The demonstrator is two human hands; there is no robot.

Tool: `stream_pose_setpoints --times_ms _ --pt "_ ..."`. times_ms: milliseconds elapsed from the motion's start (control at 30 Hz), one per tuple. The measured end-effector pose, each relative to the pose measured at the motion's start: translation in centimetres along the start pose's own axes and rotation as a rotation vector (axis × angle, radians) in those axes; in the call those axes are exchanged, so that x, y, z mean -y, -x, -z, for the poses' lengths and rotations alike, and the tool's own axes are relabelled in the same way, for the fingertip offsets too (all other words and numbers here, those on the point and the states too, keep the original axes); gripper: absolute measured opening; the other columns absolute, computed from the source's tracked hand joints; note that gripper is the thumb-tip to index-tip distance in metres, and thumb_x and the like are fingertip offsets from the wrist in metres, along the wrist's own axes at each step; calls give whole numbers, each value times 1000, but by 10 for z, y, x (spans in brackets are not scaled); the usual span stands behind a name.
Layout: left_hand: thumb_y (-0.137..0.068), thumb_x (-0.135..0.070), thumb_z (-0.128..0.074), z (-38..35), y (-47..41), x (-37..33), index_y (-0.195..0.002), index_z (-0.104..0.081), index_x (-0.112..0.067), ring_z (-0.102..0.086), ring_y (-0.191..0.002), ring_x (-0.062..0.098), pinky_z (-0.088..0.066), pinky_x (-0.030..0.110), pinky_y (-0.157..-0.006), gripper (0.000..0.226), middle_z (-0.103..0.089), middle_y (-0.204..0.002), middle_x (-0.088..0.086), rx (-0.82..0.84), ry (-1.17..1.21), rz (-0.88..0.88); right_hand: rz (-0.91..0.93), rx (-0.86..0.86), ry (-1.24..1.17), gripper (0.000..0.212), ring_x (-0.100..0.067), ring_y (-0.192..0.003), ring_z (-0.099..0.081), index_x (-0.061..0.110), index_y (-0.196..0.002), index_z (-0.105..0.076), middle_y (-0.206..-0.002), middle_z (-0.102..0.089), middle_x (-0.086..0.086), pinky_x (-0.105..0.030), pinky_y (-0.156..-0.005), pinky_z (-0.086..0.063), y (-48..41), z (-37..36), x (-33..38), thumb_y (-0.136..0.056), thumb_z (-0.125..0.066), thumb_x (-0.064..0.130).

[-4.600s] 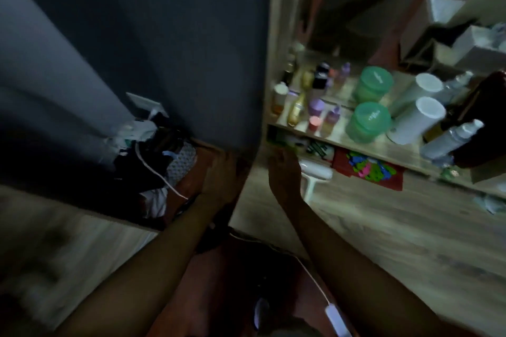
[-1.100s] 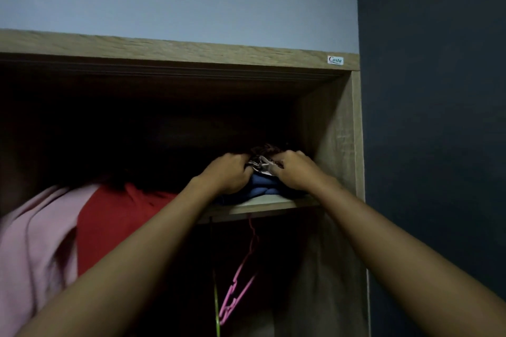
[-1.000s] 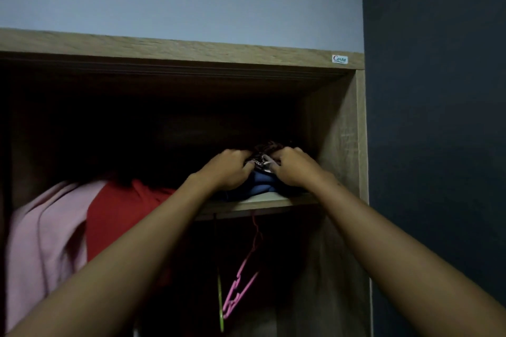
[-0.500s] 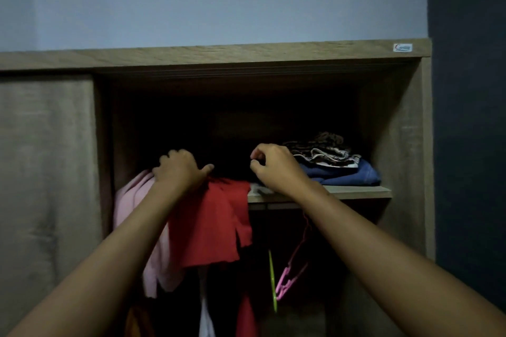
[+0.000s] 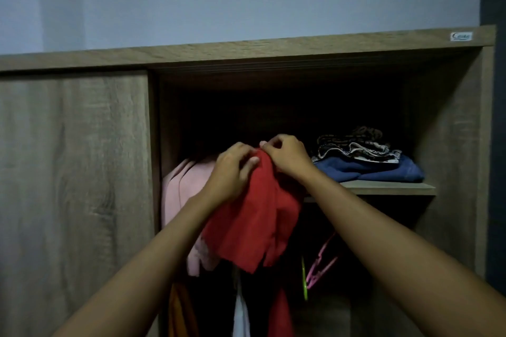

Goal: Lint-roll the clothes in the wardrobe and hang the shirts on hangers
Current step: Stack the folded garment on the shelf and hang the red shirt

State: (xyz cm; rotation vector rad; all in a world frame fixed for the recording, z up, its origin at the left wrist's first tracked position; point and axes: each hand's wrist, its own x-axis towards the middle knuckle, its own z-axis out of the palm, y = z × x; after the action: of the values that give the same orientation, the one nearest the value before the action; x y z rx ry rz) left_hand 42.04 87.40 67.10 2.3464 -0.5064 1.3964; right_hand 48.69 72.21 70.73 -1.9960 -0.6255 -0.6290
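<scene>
Since half a second ago both hands have closed in on the red shirt [image 5: 254,216]. Left hand [image 5: 232,169] grips its top edge; right hand [image 5: 287,157] pinches the fabric just beside it, fingers curled. Shirt hangs bunched in the open wardrobe [image 5: 246,49], pink garment [image 5: 180,186] at its 9 o'clock. Shelf [image 5: 383,188] at 3 o'clock carries a folded blue piece [image 5: 369,171] under a patterned one [image 5: 356,145]. Pink hanger [image 5: 320,268] at 5 o'clock. It's dim there; looks like a green hanger [image 5: 304,282] beside it.

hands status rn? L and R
Left hand: closed, gripping the red garment near its top.
Right hand: closed, pinching the red garment's top edge.
</scene>
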Motion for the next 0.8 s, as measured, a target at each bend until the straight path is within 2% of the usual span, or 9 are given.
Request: stream_pose_setpoints --times_ms 133,233,300,367,467,567,700,733,800 --pt "-95 -23 -61 10 32 -20 -98 -67 -18 -57 -82 -2 -43 16 -76 9 -62 -91 -13 237 228 -61 -40 36 49 51 -24 -98 -67 11 -104 -70 -103 -72 -8 -28 -78 -50 -2 5 0 -84 -66 58" --pt "-96 -22 -65 17 47 -17 -92 -65 -25 -59 -84 2 -47 23 -79 5 -64 -89 -14 427 289 -82 -45 156 203 80 -30 -106 -66 9 -115 -67 -117 -69 -12 -35 -88 -55 6 -3 0 -69 -69 73" --pt "-95 -23 -67 21 52 -12 -91 -69 -18 -63 -84 14 -51 33 -80 7 -69 -89 -6 531 310 -34 6 220 403 73 -34 -106 -65 8 -112 -64 -121 -66 -17 -38 -87 -55 12 -11 1 -68 -73 66" --pt "-92 -28 -70 23 53 -7 -89 -73 -15 -65 -82 19 -53 38 -78 14 -72 -88 -1 585 313 39 63 257 542 51 -38 -108 -62 7 -111 -61 -124 -60 -20 -38 -86 -53 17 -14 5 -78 -73 45" --pt "-91 -32 -72 26 50 7 -79 -75 -14 -61 -66 8 -48 34 -66 21 -72 -74 4 480 238 134 92 225 551 31 -39 -106 -61 12 -96 -59 -115 -58 -18 -34 -79 -48 24 -7 13 -80 -72 35" --pt "-94 -36 -67 30 39 18 -76 -72 -8 -57 -50 8 -44 25 -54 34 -66 -59 5 240 262 356 109 137 481 34 -36 -90 -63 14 -67 -50 -84 -56 -9 -30 -67 -43 39 4 10 -72 -73 37" --pt "-92 -56 -60 30 23 18 -79 -69 0 -66 -50 20 -49 23 -50 58 -69 -63 19 85 474 684 372 99 305 24 -23 -74 -61 16 -76 -65 -76 -66 -1 -35 -68 -51 77 10 0 -68 -62 38" --pt "-90 -59 -60 30 19 14 -75 -68 -2 -66 -50 21 -48 22 -47 59 -70 -66 22 89 446 705 449 149 259 24 -18 -75 -61 17 -80 -68 -79 -67 1 -35 -72 -51 87 11 -4 -68 -61 37" --pt "-83 -66 -65 26 14 11 -62 -61 -12 -60 -46 17 -43 20 -43 58 -64 -56 11 105 279 688 542 300 248 22 -12 -80 -59 18 -86 -68 -87 -67 3 -31 -76 -49 102 10 -11 -70 -63 31"
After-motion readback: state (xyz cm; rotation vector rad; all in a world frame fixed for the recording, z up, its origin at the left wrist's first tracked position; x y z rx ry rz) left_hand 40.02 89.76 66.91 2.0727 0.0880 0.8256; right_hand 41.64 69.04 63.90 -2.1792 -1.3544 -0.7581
